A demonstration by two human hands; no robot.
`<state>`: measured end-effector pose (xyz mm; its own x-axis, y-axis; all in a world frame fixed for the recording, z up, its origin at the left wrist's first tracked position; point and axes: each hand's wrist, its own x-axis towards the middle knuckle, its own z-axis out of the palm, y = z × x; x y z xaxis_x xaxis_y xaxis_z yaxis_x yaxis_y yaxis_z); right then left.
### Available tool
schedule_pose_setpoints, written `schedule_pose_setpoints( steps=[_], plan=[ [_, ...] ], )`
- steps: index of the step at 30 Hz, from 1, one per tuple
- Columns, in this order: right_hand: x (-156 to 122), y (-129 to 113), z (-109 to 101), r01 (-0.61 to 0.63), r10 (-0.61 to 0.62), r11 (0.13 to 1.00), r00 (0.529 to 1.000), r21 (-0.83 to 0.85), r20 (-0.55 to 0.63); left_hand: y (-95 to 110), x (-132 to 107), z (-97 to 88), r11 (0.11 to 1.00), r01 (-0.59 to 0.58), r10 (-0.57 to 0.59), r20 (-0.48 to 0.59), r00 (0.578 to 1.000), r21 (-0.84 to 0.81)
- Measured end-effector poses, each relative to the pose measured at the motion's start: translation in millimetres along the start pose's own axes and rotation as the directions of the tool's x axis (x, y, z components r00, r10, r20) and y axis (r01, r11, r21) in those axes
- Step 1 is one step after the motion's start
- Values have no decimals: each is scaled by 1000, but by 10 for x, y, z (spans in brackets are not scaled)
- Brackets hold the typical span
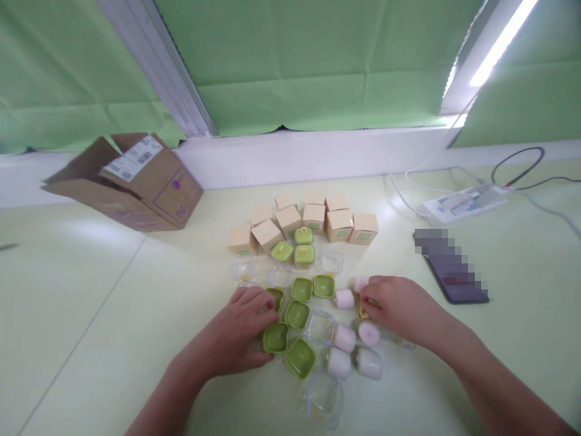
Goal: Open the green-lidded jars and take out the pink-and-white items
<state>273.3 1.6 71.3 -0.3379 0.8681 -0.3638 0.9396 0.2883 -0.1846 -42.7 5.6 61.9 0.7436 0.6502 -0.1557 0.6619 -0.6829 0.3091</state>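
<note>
My left hand (245,332) curls round the side of a green square lid (276,337), its thumb and index finger on either side; the fingertips also reach another green lid beside it. More green lids (298,315) lie hollow side up to the right. My right hand (396,303) is closed in a pinch at a small yellow loop (362,310), among pale pink cylindrical pieces (344,298). The pinched part is mostly hidden by the fingers. Clear square containers (320,327) stand between the lids and the pink pieces.
Small tan boxes (363,228) stand in rows behind, with several green-lidded containers (304,255) before them. An open cardboard box (158,188) stands at the back left. To the right are a phone (454,272) and a white power strip (463,204) with cables.
</note>
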Motion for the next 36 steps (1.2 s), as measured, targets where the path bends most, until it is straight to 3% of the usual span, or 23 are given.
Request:
schedule_pose_setpoints(
  steps=[3,8,13,17,20,24,32,36],
  plan=[
    [-10,38,-14,42,-41,997,999,63,-9,-6,1,-5,1000,-2,2,6,1000,2],
    [-40,210,-43,171,-116,936,975,307,-192,-18,1,-13,1000,-18,18,-16,1000,-9],
    [-19,426,-43,193,-12,850,937,490,-349,-13,-2,-32,999,-39,38,-53,998,-13],
    [64,606,40,124,135,837,897,533,-420,-4,-15,-85,992,-109,100,-140,985,-65],
    [162,733,151,53,226,845,866,532,-445,-37,-19,-70,988,-146,131,-252,959,-40],
    [306,861,313,35,199,891,867,453,-458,-118,-13,16,987,-154,160,-363,918,46],
    [462,974,470,29,91,965,894,261,-439,-210,35,123,992,-127,127,-357,925,24],
    [499,985,517,-11,95,981,900,194,-426,-217,55,159,991,-130,129,-368,921,23]
  ],
)
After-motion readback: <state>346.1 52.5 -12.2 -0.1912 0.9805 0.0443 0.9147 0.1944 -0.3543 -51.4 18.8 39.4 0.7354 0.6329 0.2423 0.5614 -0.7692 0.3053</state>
